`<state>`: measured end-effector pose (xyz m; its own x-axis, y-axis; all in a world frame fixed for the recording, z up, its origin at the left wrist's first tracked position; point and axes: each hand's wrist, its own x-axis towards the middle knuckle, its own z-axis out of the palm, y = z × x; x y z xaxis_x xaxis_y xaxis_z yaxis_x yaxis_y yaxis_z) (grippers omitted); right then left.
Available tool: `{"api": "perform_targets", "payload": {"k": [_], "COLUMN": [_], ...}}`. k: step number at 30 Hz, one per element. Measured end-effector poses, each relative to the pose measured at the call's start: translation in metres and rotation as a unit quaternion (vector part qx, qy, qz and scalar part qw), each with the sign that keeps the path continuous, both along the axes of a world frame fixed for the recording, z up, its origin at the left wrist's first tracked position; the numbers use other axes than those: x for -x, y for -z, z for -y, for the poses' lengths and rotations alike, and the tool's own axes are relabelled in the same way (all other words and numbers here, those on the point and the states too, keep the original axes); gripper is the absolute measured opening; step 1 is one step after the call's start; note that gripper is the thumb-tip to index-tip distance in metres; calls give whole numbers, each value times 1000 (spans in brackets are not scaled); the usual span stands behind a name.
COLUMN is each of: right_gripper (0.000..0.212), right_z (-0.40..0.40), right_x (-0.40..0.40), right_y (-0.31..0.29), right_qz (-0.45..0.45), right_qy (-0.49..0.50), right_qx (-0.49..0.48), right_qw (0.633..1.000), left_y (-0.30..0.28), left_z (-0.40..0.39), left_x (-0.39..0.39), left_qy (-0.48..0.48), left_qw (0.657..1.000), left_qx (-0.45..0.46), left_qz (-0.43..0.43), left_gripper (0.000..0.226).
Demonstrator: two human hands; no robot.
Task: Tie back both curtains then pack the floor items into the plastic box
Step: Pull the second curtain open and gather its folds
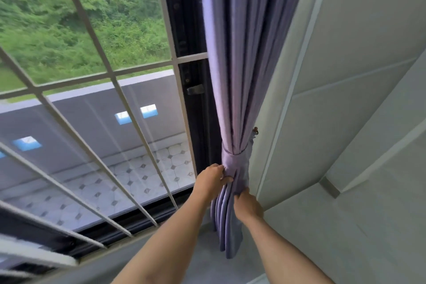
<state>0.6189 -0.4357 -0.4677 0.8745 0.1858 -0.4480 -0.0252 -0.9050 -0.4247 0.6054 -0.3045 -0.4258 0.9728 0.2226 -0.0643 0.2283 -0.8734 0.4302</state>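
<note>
Both hands grip purple curtain [232,76] under tieback [232,159]: left hand [213,178] pinches folds, right hand [247,205] clasps pleats; barred window [110,76], white wall [345,99] alongside.

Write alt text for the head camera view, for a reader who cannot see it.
Two bare hands, left hand and right hand, grip a gathered purple fabric curtain just below its matching fabric tie-back band, beside a white wall. To the left, a white-barred window overlooks green trees.
</note>
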Motion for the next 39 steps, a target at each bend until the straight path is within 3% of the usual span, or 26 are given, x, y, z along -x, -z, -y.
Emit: {"api": "perform_targets", "payload": {"k": [5,8,10,14,21,28,33,39], "right_gripper": [33,41,44,40,36,36,42,43], "right_z": [-13,-39,-62,-120,-253,-372,-428,-478], "right_x": [8,9,28,75,201,384,517,653], "right_y": [10,26,8,-17,-54,-145,-200,-240], "right_qz": [-6,-16,-13,-10,42,133,184,204], "right_qy": [-81,-130,-183,-245,-426,-527,-553,-592], "right_qx": [50,114,157,147,69,-84,-193,-279], "right_qw": [995,985,971,958,901,835,789,728], "left_y": [-7,-9,-11,-23,-68,-130,-166,-223], "left_z": [-27,-59,-84,-136,-223,-275,-297,-317], "left_x": [25,55,84,158,355,598,748,868], "left_qy": [-22,-72,-113,-196,-362,-535,-603,-621], "left_qw": [1000,997,993,980,931,837,780,749], "left_qx": [-19,-20,-12,-16,-42,-53,-97,-182], "left_qz": [5,-5,-8,-8,21,104,133,141], "left_gripper": [34,31,31,31,33,30,41,46]}}
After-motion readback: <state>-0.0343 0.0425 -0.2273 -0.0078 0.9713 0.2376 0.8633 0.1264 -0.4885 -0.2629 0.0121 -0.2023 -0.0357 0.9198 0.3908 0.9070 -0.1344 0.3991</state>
